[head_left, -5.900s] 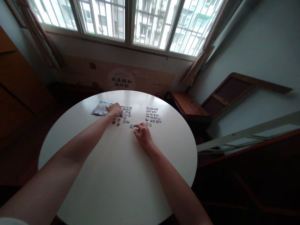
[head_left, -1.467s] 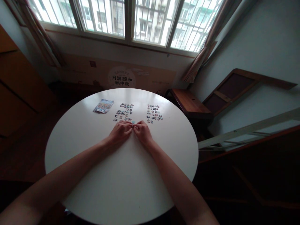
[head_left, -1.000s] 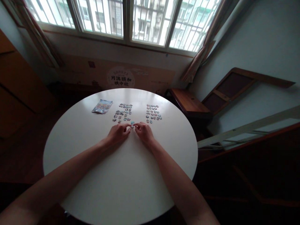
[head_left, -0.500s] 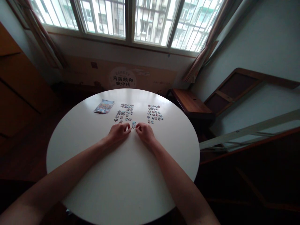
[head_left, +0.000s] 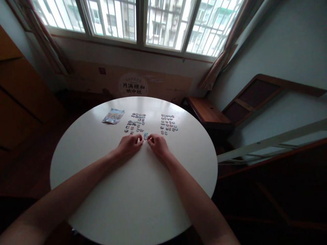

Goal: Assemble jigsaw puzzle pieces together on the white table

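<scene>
A small block of joined jigsaw puzzle pieces (head_left: 145, 136) lies flat on the white round table (head_left: 143, 190), between my two hands. On its left side my left hand (head_left: 130, 143) rests on the tabletop, thumb and forefinger curled into a loop; anything at their tips is too small to make out. My right hand (head_left: 157, 144) is closed in a pinch at the block's right edge, its fingertips on a puzzle piece there. Beyond my hands, loose jigsaw pieces lie in a left group (head_left: 138, 121) and a right group (head_left: 168, 123).
A colourful picture packet (head_left: 113, 116) lies at the table's far left. Behind the table's right edge stands a brown wooden stool or bench (head_left: 209, 110). A railing (head_left: 270, 143) slopes up on the right, and barred windows (head_left: 163, 23) span the far wall.
Both hands keep nearly the same place beside the joined pieces. The right fingertips have shifted very slightly at the block's edge.
</scene>
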Demonstrator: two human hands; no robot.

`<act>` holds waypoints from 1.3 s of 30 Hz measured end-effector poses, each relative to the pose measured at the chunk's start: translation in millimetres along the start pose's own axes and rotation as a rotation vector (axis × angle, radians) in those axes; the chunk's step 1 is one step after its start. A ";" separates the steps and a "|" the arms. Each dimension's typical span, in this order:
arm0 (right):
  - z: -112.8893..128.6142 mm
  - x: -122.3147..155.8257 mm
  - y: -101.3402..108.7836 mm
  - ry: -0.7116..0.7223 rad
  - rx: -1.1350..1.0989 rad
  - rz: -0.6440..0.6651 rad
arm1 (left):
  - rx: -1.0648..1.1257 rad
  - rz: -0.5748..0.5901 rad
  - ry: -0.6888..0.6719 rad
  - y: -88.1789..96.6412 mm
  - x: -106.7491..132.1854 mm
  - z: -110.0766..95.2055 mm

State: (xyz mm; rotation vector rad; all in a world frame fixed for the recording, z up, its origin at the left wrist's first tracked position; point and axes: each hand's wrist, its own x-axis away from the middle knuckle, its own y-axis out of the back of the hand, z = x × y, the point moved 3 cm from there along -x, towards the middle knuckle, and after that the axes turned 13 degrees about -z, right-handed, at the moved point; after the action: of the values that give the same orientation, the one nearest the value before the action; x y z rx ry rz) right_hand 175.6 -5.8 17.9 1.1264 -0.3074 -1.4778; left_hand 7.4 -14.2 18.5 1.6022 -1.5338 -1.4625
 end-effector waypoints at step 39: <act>-2.6 0.1 -1.5 -0.001 -0.011 -0.001 | 0.027 0.003 -0.008 3.6 0.0 -3.2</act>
State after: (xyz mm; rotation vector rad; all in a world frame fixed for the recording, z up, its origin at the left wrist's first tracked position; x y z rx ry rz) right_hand 176.7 -4.4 15.5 1.1169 -0.2991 -1.4793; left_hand 8.9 -16.1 22.7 1.6102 -1.5657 -1.4541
